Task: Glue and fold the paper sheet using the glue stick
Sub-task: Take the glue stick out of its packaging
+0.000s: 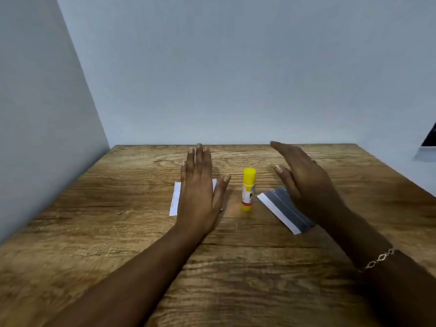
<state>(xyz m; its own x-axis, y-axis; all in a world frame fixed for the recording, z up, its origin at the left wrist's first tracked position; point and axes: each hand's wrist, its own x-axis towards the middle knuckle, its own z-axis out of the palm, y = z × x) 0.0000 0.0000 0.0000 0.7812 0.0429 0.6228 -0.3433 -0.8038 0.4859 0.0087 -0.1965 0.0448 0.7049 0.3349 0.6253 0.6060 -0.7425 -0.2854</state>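
Left of upright yellow glue stick (249, 188), label blurred: left hand (200, 187) flat, released, over white paper sheet (175, 199). Right of it: right hand (306, 182) likewise released, above grey-faced sheet (283, 208).

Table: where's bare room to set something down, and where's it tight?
Free: the table strip on the near side of the glue stick; the left side between wall and white paper; the far right beyond the right hand. Tight: middle row, left hand over the white paper, glue stick upright, grey sheet partly under the right hand.
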